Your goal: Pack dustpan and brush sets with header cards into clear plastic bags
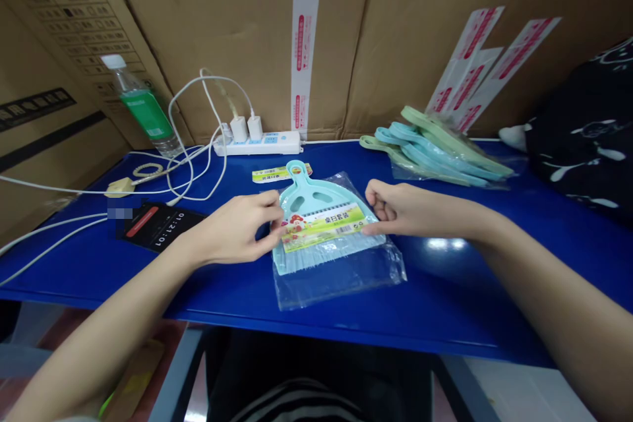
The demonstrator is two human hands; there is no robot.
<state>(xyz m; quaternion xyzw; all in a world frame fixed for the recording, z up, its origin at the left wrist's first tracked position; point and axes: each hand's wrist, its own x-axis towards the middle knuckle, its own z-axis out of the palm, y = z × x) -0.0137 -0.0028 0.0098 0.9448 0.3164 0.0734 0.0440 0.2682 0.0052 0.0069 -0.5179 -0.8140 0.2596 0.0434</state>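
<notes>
A light blue dustpan [306,194] with a brush lies on the table inside a clear plastic bag [326,287], its handle pointing away from me. Across it rests a yellow-green printed label card [321,227]. My left hand [247,227] is closed in a pinch at the card's left end, thumb and forefinger meeting there. At the right end, my right hand [395,209] pinches the card's edge with its other fingers curled in. Just behind the dustpan's handle lies another label card [277,173], flat on the table.
Several bagged green and blue dustpans [440,151] are piled at the back right. A white power strip [267,143] with chargers and cables stands at the back, left of centre. Further left are a water bottle [148,115] and a phone [158,227]. Cardboard [237,20] walls the rear.
</notes>
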